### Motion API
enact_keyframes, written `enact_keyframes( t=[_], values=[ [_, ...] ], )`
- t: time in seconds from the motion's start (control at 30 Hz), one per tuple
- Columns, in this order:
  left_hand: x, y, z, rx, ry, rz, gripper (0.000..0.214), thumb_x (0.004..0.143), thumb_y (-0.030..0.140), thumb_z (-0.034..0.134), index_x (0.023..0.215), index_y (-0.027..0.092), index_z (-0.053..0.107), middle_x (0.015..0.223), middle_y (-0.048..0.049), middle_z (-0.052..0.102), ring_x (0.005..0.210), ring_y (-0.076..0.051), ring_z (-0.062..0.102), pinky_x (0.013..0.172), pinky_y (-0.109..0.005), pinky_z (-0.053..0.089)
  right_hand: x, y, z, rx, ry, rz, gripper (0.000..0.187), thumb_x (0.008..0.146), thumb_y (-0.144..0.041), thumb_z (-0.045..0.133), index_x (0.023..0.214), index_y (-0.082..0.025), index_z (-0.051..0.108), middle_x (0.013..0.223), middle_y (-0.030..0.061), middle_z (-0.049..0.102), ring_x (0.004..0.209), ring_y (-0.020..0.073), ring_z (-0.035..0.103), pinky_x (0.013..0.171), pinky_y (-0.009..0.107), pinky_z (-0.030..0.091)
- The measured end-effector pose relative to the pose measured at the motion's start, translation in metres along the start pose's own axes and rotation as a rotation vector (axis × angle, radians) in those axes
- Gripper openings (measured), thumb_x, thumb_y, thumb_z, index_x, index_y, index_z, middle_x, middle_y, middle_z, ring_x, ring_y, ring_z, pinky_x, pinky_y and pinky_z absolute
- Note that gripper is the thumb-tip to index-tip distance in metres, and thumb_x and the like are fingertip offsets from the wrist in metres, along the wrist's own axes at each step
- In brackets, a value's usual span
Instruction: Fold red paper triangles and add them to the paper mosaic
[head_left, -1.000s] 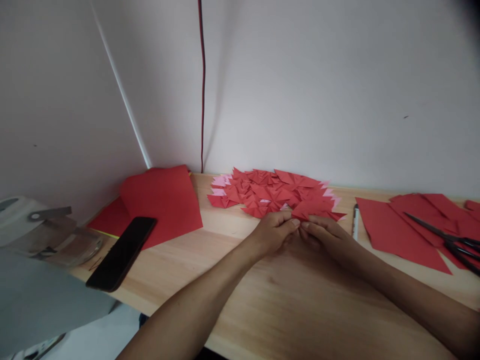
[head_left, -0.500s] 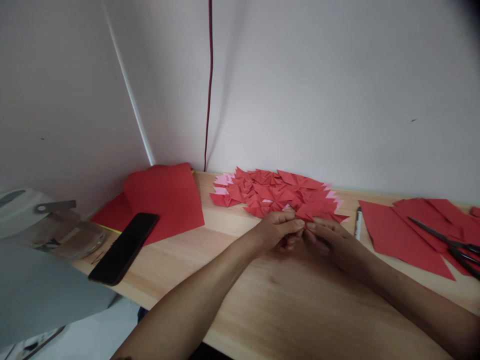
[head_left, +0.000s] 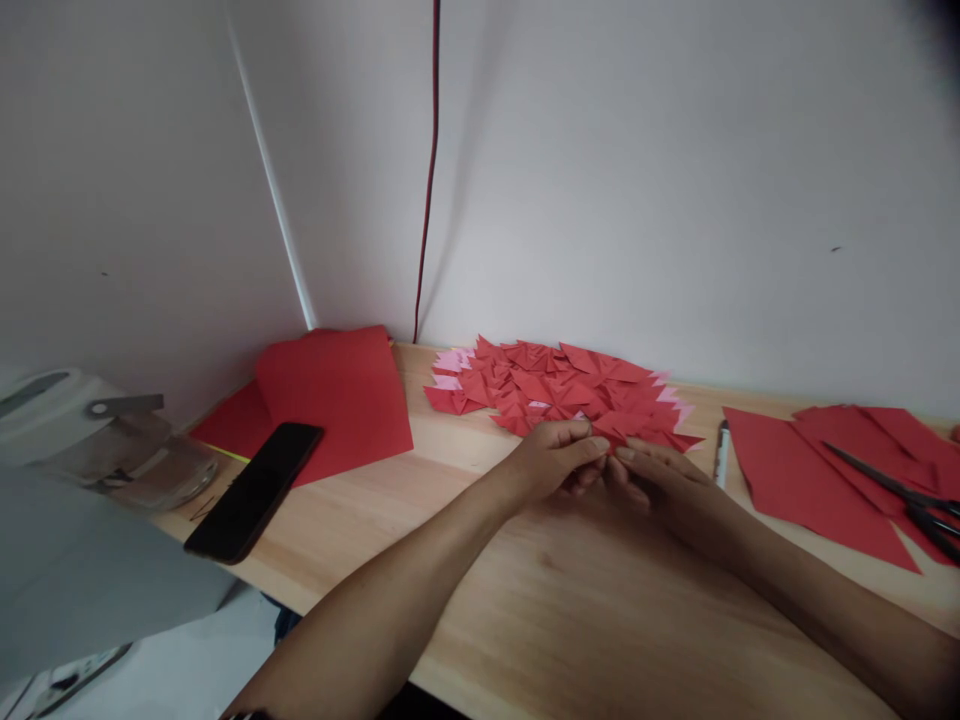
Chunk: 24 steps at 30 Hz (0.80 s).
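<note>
My left hand (head_left: pixel 559 462) and my right hand (head_left: pixel 660 472) meet above the table, thumbs and fingers pinched close together. Between the fingertips a bit of red paper (head_left: pixel 612 449) shows; most of it is hidden, so its shape cannot be made out. Just beyond the hands lies a spread of folded red paper pieces (head_left: pixel 551 385), pointed and overlapping, with pink folded pieces (head_left: pixel 452 362) at its ends. The fingertips overlap the near edge of this spread in the view.
On the left, red paper sheets (head_left: pixel 337 400) lie partly under a black phone (head_left: pixel 255 490), beside a clear jug (head_left: pixel 142 460). To the right are a marker (head_left: pixel 721 453), cut red sheets (head_left: pixel 810 490) and black scissors (head_left: pixel 892 490). The wooden table (head_left: pixel 555 610) meets a wall.
The view has turned slightly, so the table's things appear a little farther right. Both hands keep their pinch on the red paper, with only slight finger movement.
</note>
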<state>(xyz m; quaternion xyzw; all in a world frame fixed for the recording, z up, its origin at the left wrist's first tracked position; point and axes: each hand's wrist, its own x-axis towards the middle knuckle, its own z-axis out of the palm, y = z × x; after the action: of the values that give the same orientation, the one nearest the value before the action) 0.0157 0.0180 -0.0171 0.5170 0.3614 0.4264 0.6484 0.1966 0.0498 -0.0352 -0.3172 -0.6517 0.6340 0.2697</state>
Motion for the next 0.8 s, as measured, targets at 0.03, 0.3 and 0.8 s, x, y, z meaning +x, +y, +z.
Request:
enact_keyframes(
  t=[0.03,0.3,0.8],
  values=[
    [0.000,0.000,0.000,0.045,0.020,0.026,0.035,0.082,0.047,0.060,0.068,0.017,0.048,0.054,0.0056,0.045,0.045,-0.006,0.040,0.045,-0.022,0.028,0.000,0.000,0.000,-0.039,0.008,0.002,0.045,0.093,-0.054,0.048,0.061,-0.022,0.050,0.055,-0.0017,0.046,0.055,0.0153,0.039,0.056,0.031,0.031],
    [0.000,-0.002,-0.003,0.108,0.078,0.080,0.042,0.078,0.055,0.064,0.065,0.016,0.054,0.046,0.0074,0.040,0.042,-0.006,0.034,0.045,-0.022,0.025,-0.001,-0.007,0.004,-0.134,0.084,0.022,0.045,0.088,-0.059,0.050,0.064,-0.022,0.056,0.046,-0.0040,0.042,0.046,0.0128,0.032,0.049,0.029,0.024],
    [-0.003,0.014,-0.021,0.298,0.023,0.181,0.038,0.096,0.049,0.041,0.074,0.019,0.042,0.059,0.0061,0.044,0.049,-0.007,0.038,0.050,-0.021,0.029,0.001,-0.003,-0.002,-0.035,0.110,-0.062,0.052,0.090,-0.068,0.040,0.086,-0.021,0.061,0.077,0.0063,0.060,0.064,0.0189,0.052,0.054,0.031,0.039]
  ],
)
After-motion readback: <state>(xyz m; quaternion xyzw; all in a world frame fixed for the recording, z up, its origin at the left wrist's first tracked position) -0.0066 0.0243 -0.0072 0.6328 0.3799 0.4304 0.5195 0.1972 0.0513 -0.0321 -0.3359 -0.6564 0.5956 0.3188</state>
